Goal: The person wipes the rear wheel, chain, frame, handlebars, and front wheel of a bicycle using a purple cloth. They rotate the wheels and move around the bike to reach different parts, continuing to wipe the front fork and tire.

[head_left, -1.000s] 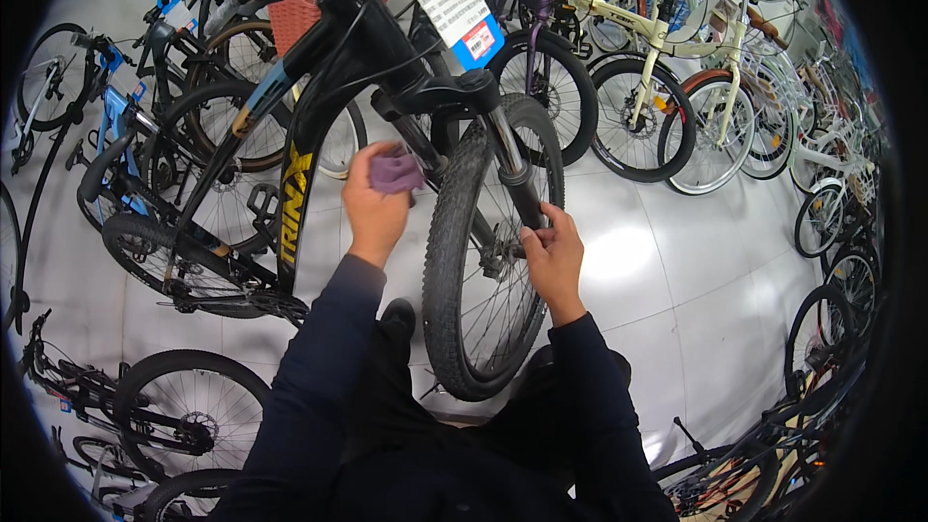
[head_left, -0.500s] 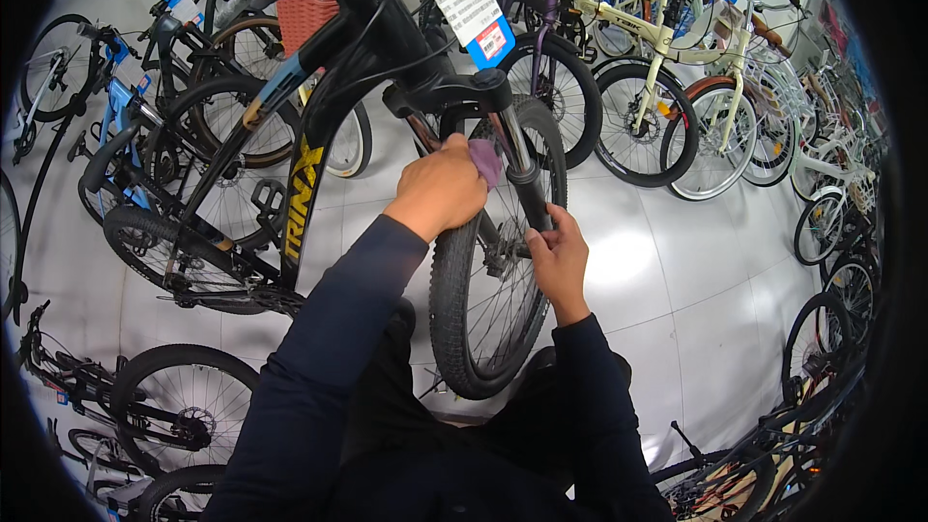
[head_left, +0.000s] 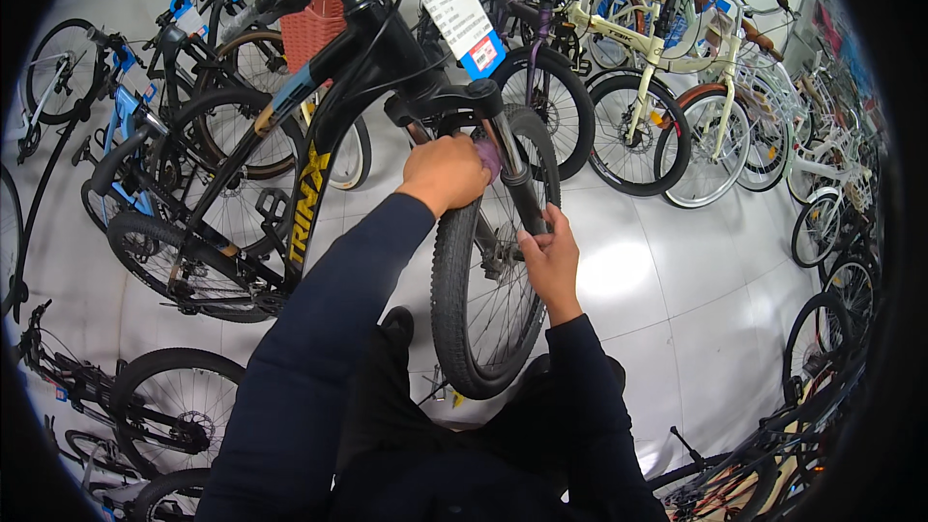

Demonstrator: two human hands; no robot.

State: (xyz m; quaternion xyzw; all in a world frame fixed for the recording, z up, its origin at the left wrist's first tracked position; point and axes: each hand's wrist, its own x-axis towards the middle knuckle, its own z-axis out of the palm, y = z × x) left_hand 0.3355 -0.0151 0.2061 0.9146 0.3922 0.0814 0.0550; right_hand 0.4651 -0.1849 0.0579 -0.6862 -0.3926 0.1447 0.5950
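We see our left forearm [head_left: 324,314] slanting from the near left toward the centre, dark-sleeved; our left hand [head_left: 447,174] is bent closed, back upward, its fingertips hidden; our right forearm [head_left: 590,382] extends from the near right, also dark-sleeved; our right hand [head_left: 554,263], nearer than the left, has curled fingers [head_left: 560,224].

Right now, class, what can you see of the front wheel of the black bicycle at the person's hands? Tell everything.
The front wheel has a black, knobbly tyre that looks like rubber, and thin spokes meeting at a hub. It stands roughly upright in front of the person, mounted between the legs of the fork. The left hand, with a purple cloth, hides part of its upper tread; whether they touch is unclear.
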